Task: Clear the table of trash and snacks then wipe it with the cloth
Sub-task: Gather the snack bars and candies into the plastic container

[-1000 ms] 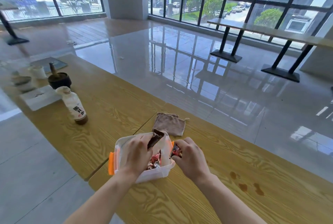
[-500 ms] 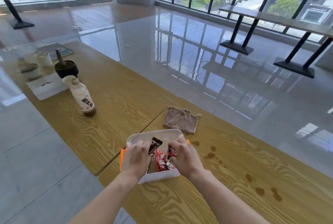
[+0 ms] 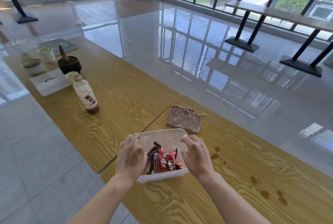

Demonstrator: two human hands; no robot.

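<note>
head view: left hand (image 3: 132,155) sits over the left wall of the box (image 3: 162,176), fingers bent across the rim and blurred, so can't tell if it actually grips. right hand (image 3: 196,157) is on the right rim, fingers curled down over the edge near the far corner, holding it. neither hand holds a snack.

between the hands, inside the box: red packet (image 3: 166,160) nearer the right hand, brown bar (image 3: 153,151) standing on end against the left hand's fingers. the box rests on the table (image 3: 126,101), near its front edge.

cloth (image 3: 184,121) lies folded flat just beyond the right hand's fingertips, apart from the box. brown stains (image 3: 216,153) sit just right of the right hand, more of them further right past the wrist.

bottle (image 3: 86,95) stands upright well beyond and left of the left hand. further out the same way: white tray (image 3: 50,84), black pot (image 3: 70,64), cups (image 3: 47,56), all blurred.
</note>
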